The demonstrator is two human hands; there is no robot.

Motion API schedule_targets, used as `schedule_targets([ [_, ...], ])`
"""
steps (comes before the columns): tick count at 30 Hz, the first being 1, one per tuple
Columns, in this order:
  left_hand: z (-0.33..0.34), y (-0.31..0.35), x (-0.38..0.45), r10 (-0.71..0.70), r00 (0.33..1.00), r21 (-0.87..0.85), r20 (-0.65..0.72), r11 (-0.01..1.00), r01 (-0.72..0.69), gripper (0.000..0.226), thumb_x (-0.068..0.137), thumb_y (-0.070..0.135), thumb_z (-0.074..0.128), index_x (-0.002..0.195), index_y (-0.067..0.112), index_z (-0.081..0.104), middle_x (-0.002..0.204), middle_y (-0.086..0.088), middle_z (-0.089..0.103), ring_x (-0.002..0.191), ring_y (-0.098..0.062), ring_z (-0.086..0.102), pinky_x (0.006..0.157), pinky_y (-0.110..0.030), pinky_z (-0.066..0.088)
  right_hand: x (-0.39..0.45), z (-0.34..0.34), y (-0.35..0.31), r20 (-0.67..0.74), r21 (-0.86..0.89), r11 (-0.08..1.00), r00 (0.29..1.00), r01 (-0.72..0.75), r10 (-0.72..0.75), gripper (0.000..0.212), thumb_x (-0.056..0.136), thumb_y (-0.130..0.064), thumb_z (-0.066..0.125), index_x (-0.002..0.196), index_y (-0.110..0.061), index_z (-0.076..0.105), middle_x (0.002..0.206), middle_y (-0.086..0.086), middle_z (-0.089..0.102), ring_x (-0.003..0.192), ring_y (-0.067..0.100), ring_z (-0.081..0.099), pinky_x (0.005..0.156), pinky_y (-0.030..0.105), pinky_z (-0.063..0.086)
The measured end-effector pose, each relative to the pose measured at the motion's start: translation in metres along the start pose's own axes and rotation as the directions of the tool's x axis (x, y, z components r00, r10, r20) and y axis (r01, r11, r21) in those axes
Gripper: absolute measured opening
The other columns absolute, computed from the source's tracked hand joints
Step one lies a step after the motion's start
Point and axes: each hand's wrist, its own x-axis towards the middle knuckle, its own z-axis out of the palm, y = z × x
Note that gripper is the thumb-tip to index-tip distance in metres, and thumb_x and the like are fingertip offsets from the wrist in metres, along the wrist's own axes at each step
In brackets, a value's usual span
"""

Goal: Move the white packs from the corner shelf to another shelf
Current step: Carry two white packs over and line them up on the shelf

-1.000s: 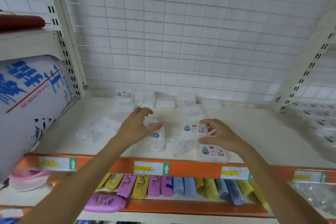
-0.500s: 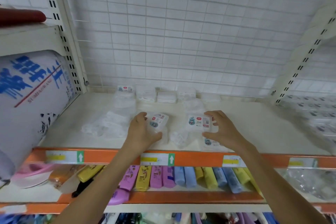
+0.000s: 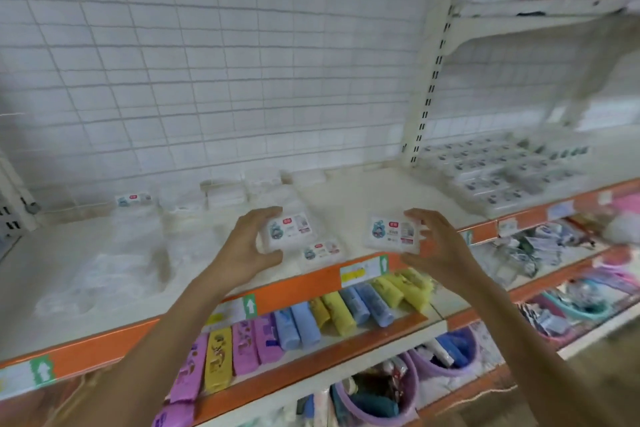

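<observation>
My left hand (image 3: pixel 247 246) grips a white pack (image 3: pixel 290 229) with a blue and red label, lifted above the corner shelf (image 3: pixel 104 243). My right hand (image 3: pixel 438 243) grips a second white pack (image 3: pixel 390 231), held near the shelf's front edge. A third labelled pack (image 3: pixel 321 250) lies on the shelf between my hands. Several more white packs (image 3: pixel 228 192) sit blurred along the back wall. The neighbouring shelf (image 3: pixel 616 152) to the right holds rows of the same packs (image 3: pixel 502 170).
An upright slotted post (image 3: pixel 429 80) divides the two shelves. Orange price strips (image 3: pixel 301 282) run along the front edges. Below lie coloured rolled packs (image 3: pixel 311 322), purple tubs (image 3: pixel 440 354) and mixed goods. A higher white shelf (image 3: pixel 540 10) juts out at top right.
Both hands have closed on packs and lifted them off the shelf. The view has swung right, bringing the neighbouring shelf into sight and losing the big bag on the left.
</observation>
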Motion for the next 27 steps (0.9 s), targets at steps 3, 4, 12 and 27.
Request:
schedule_targets([
  [3, 0.041, 0.030, 0.011, 0.077, 0.992, -0.036, 0.096, 0.997, -0.074, 0.077, 0.054, 0.042, 0.064, 0.124, 0.023, 0.040, 0.120, 0.000, 0.043, 0.115, -0.015, 0.040, 0.092, -0.009, 0.034, -0.030, -0.040, 0.025, -0.057, -0.016, 0.998, 0.996, -0.066, 0.065, 0.068, 0.065, -0.004, 0.081, 0.125, -0.013, 0.049, 0.119, -0.004, 0.047, 0.105, 0.013, 0.051, 0.088, 0.027, 0.046],
  [4, 0.057, 0.039, 0.015, 0.112, 0.987, -0.037, 0.119, 0.993, -0.108, 0.078, 0.051, 0.047, 0.062, 0.123, 0.022, 0.041, 0.118, -0.001, 0.044, 0.112, -0.014, 0.042, 0.086, -0.003, 0.033, -0.042, -0.054, 0.034, -0.079, -0.021, 0.995, 0.992, -0.095, 0.093, 0.068, 0.066, -0.006, 0.081, 0.125, -0.014, 0.049, 0.119, -0.003, 0.048, 0.105, 0.013, 0.051, 0.088, 0.026, 0.045],
  [12, 0.199, 0.124, 0.036, 0.331, 0.917, -0.119, 0.224, 0.943, -0.312, 0.060, 0.055, 0.046, 0.065, 0.111, 0.040, 0.045, 0.110, 0.012, 0.039, 0.104, 0.019, 0.039, 0.090, -0.003, 0.033, -0.150, -0.186, 0.114, -0.263, -0.125, 0.943, 0.927, -0.308, 0.267, 0.068, 0.065, -0.008, 0.081, 0.126, -0.016, 0.050, 0.115, -0.002, 0.050, 0.100, 0.015, 0.050, 0.076, 0.014, 0.041],
  [27, 0.443, 0.251, 0.009, 0.396, 0.848, -0.130, 0.351, 0.918, -0.375, 0.060, 0.066, 0.004, 0.080, 0.120, 0.007, 0.052, 0.110, -0.001, 0.042, 0.107, -0.015, 0.043, 0.081, -0.005, 0.031, -0.312, -0.333, 0.238, -0.338, -0.181, 0.835, 0.830, -0.519, 0.443, 0.071, 0.063, -0.004, 0.079, 0.127, -0.014, 0.049, 0.107, -0.004, 0.046, 0.106, 0.021, 0.048, 0.085, 0.023, 0.035],
])
